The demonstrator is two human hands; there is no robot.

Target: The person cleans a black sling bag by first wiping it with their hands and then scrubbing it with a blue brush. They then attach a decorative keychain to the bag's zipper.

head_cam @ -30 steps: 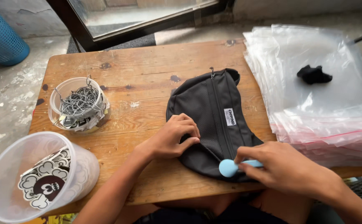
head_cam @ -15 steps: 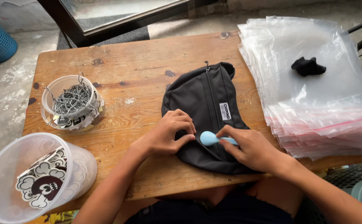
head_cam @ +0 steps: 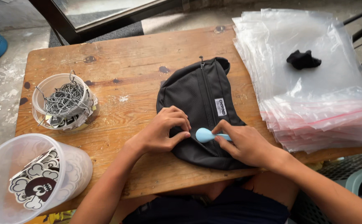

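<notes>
Here, near the wooden table [head_cam: 118, 66]'s front edge, my left hand [head_cam: 164, 132] presses curled on the black waist bag [head_cam: 197, 99]; my right hand [head_cam: 245, 143] pinches a light-blue tool [head_cam: 205, 134]. Slipping could snag fabric.

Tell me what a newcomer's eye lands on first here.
First the dark grey waist bag at the middle of the wooden table, with the left hand pressing on it and the right hand holding a light blue tool against it. Next, the stack of clear plastic bags at right, a small black piece on top.
</notes>
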